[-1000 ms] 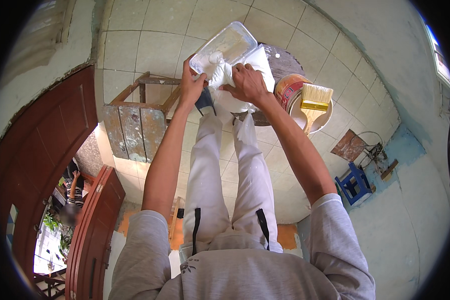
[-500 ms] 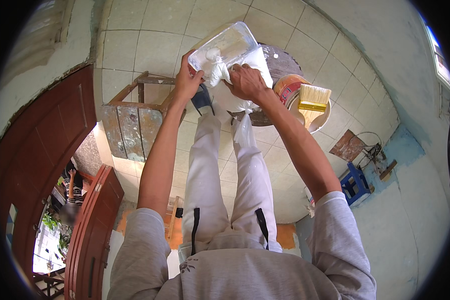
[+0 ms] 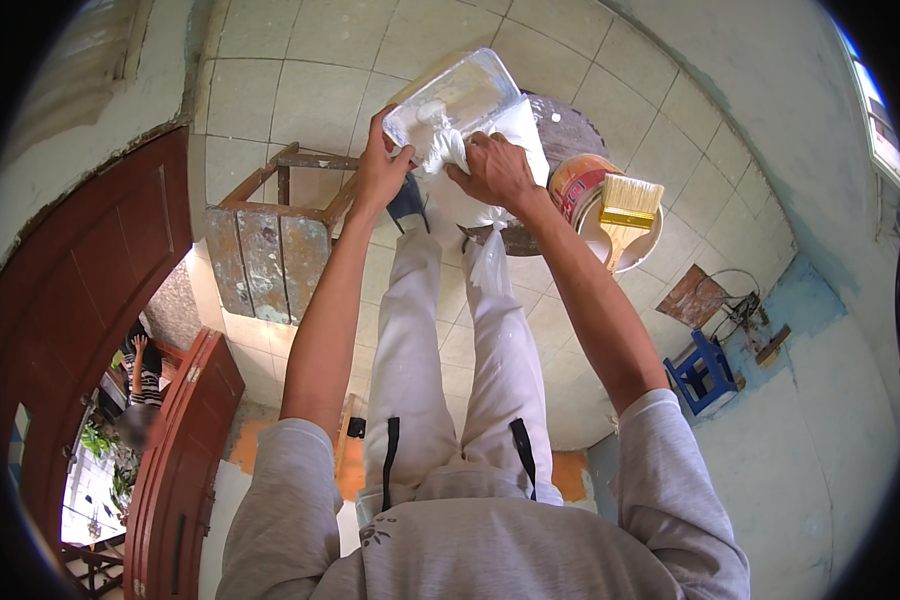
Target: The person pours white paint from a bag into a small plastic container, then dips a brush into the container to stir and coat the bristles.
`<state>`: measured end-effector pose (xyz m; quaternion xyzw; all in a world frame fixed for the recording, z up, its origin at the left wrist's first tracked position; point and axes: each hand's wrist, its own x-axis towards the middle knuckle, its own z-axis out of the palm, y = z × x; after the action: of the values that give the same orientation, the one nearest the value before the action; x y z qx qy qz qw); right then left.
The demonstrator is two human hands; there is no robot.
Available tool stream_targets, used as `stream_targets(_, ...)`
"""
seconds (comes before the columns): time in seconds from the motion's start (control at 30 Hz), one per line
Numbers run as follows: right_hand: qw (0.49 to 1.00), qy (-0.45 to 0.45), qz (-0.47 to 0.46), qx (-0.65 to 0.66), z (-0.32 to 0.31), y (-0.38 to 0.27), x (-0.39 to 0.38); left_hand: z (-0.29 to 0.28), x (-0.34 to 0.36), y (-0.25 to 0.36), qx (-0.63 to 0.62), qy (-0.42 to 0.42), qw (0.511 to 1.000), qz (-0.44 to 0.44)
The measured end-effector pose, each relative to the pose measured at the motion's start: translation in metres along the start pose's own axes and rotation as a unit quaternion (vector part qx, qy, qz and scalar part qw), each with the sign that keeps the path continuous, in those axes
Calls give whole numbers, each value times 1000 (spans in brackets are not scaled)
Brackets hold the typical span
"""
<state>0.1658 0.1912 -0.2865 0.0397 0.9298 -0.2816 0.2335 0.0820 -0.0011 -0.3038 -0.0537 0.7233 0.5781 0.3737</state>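
My left hand [image 3: 380,175] grips the near left edge of a clear rectangular plastic container [image 3: 478,85], fingers wrapped under and thumb on the near side. The container is tilted, and white residue coats its inside. My right hand [image 3: 500,172] is closed on the gathered part of a bulging white plastic bag [image 3: 517,128]. The bag's open end points into the container, where a lump of white material [image 3: 432,112] shows at its mouth; paste or powder, I cannot tell. A knotted tail of the bag hangs toward my legs.
Beneath the bag is a dark round stool top [image 3: 570,128]. At its right stands a paint bucket [image 3: 573,185] with a wide brush [image 3: 630,205] across it. A worn wooden stool [image 3: 260,262] is at left, a blue plastic stool [image 3: 707,372] at right. A person [image 3: 145,375] is beyond the doorway.
My hands, the container and the bag have shifted slightly down and to the right in view. Both grips stay the same.
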Motion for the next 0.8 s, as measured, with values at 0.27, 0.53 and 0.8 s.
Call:
stream_targets(0.27,999,15,45,0,3,-10,0,0,1,3,19,-6,1000,-21)
stream_targets(0.53,998,64,23,19,5,-10,-13,-6,7,-5,-25,-16,999,-13)
stream_targets(0.8,996,89,8,-21,9,-12,-21,-2,2,3,-13,-7,999,-37)
